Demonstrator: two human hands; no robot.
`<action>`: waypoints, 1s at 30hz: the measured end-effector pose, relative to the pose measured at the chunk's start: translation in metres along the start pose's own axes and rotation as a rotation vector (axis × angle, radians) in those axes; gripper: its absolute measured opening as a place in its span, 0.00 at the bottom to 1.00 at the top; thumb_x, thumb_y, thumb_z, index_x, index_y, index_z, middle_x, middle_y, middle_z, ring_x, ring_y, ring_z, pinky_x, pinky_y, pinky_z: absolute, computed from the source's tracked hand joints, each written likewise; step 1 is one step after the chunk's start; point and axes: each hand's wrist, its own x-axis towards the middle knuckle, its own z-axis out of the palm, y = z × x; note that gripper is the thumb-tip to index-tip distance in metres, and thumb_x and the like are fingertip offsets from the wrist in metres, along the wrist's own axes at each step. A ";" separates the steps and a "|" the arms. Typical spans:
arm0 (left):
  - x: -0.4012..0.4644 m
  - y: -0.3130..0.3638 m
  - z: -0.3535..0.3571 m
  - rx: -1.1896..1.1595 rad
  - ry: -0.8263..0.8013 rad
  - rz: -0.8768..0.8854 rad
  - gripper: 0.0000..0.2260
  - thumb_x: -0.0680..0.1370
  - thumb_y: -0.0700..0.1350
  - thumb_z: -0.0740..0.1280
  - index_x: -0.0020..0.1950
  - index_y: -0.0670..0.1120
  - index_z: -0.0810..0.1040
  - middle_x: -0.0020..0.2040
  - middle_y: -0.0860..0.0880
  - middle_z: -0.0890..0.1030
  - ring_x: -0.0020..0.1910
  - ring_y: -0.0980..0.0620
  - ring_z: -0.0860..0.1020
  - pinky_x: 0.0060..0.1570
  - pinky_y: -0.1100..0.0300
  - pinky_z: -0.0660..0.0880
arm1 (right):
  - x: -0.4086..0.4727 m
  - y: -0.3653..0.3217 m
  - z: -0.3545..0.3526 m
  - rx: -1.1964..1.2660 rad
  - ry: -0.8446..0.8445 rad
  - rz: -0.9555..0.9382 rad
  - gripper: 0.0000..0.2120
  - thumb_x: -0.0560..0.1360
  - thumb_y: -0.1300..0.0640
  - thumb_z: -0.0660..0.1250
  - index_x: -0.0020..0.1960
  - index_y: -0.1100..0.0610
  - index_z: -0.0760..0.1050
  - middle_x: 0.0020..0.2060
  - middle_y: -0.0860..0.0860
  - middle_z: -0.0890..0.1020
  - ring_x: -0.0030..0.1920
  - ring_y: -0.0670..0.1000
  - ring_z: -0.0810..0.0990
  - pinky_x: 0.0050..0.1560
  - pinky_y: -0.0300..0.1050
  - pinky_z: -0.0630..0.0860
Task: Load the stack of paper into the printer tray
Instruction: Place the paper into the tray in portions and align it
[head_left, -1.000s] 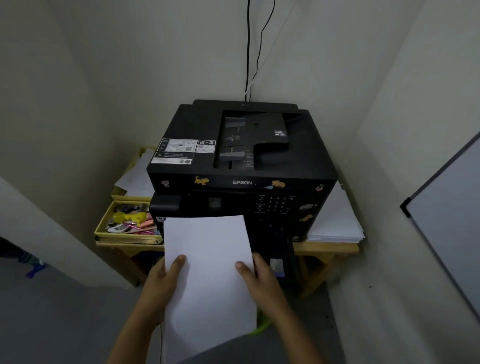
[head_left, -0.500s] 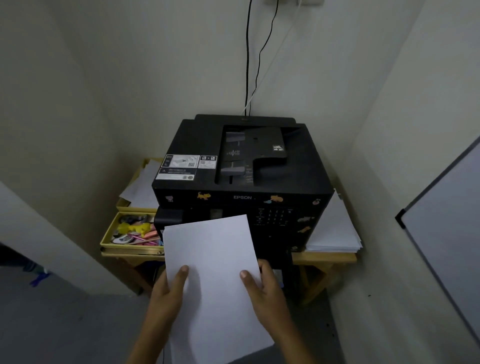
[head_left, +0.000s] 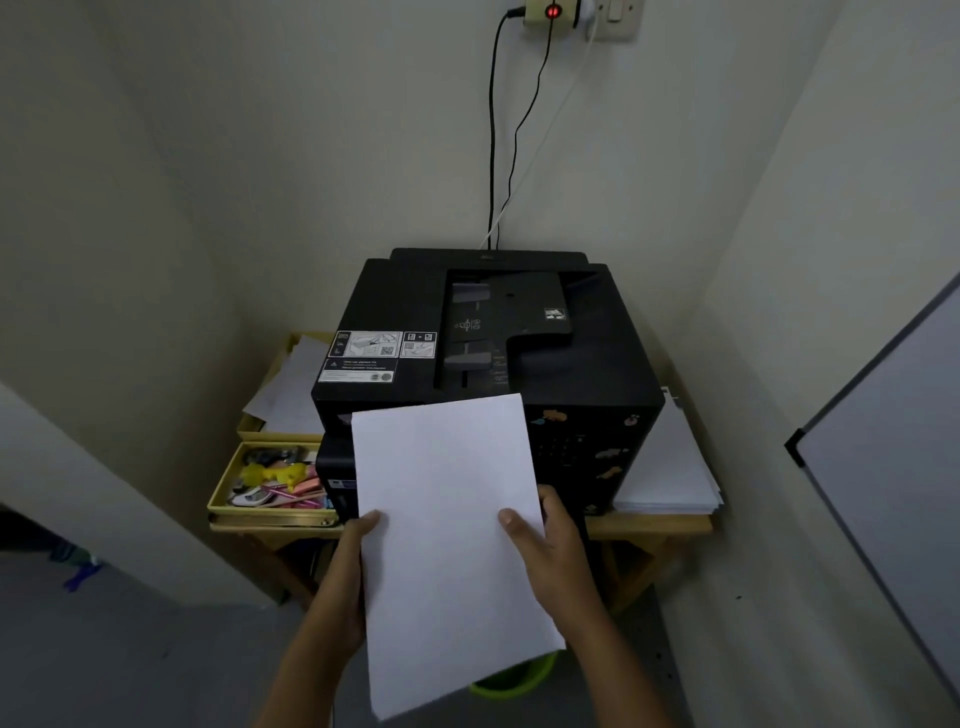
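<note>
Both hands, left (head_left: 349, 577) and right (head_left: 558, 553), gripped our paper stack (head_left: 452, 540) before the printer (head_left: 483, 364); we judged squared edges essential.

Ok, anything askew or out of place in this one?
The loose sheets left of the printer lie crooked, overhanging the yellow tray. The paper in both hands is tilted. Nothing spilled or damaged.
</note>
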 end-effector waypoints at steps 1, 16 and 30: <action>0.003 -0.001 -0.002 -0.003 -0.026 -0.022 0.19 0.80 0.56 0.67 0.66 0.47 0.78 0.58 0.38 0.86 0.57 0.34 0.82 0.50 0.43 0.80 | 0.001 0.001 -0.001 0.011 -0.008 0.008 0.15 0.83 0.51 0.73 0.70 0.46 0.78 0.60 0.42 0.87 0.60 0.45 0.87 0.57 0.44 0.85; 0.016 -0.010 -0.008 0.216 -0.034 0.115 0.32 0.72 0.70 0.71 0.69 0.53 0.75 0.60 0.47 0.82 0.58 0.42 0.81 0.60 0.40 0.79 | 0.006 0.048 0.015 -0.103 0.056 0.061 0.19 0.83 0.45 0.72 0.72 0.40 0.74 0.65 0.39 0.83 0.66 0.44 0.83 0.67 0.48 0.83; 0.010 -0.018 -0.012 0.290 -0.046 0.187 0.23 0.79 0.59 0.68 0.71 0.51 0.75 0.60 0.46 0.84 0.58 0.41 0.82 0.61 0.38 0.79 | 0.004 0.050 0.030 -0.359 0.376 -0.180 0.13 0.85 0.51 0.70 0.68 0.48 0.81 0.61 0.41 0.82 0.62 0.41 0.82 0.63 0.43 0.84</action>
